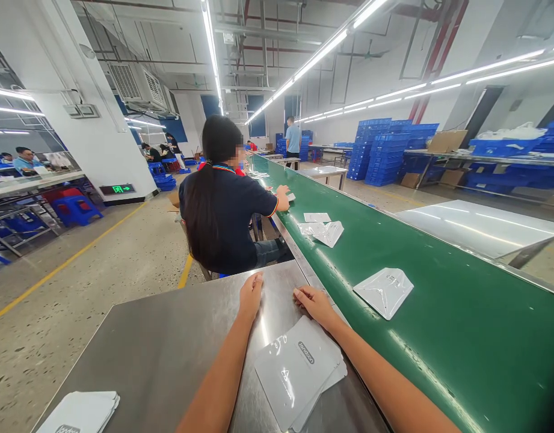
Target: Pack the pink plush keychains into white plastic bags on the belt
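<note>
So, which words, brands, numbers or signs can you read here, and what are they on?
"Jandoon" (spelling uncertain): top pouch of the middle pile, above a small triangular mark.
Similar logo, cut off by the picture's edge: left pile.
Running figure and arrow, no readable words: green exit sign.
Too small to read: print on the nearest pouch on the belt.
No readable numbers.
</note>
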Available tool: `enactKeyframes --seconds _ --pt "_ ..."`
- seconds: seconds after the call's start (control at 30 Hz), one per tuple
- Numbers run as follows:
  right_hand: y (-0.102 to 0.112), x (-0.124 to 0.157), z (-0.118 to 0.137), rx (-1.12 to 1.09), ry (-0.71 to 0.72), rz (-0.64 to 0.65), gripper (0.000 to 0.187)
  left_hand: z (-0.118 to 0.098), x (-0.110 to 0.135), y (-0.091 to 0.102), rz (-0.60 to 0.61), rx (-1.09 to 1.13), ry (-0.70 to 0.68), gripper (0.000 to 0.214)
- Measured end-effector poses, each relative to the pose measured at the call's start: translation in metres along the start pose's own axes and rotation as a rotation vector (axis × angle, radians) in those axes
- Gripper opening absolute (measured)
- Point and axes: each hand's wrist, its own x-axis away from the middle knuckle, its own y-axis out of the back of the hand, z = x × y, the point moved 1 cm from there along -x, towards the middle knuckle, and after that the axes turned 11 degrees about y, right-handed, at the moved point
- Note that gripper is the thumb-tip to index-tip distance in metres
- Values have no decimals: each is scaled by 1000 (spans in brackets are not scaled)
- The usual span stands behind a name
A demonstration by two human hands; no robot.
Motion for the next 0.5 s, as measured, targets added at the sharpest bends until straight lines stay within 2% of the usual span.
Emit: enactKeyframes --seconds 0.5 --pt "1 -1 -2 -1 -5 -2 40 -2 1 1 4 21 4 34"
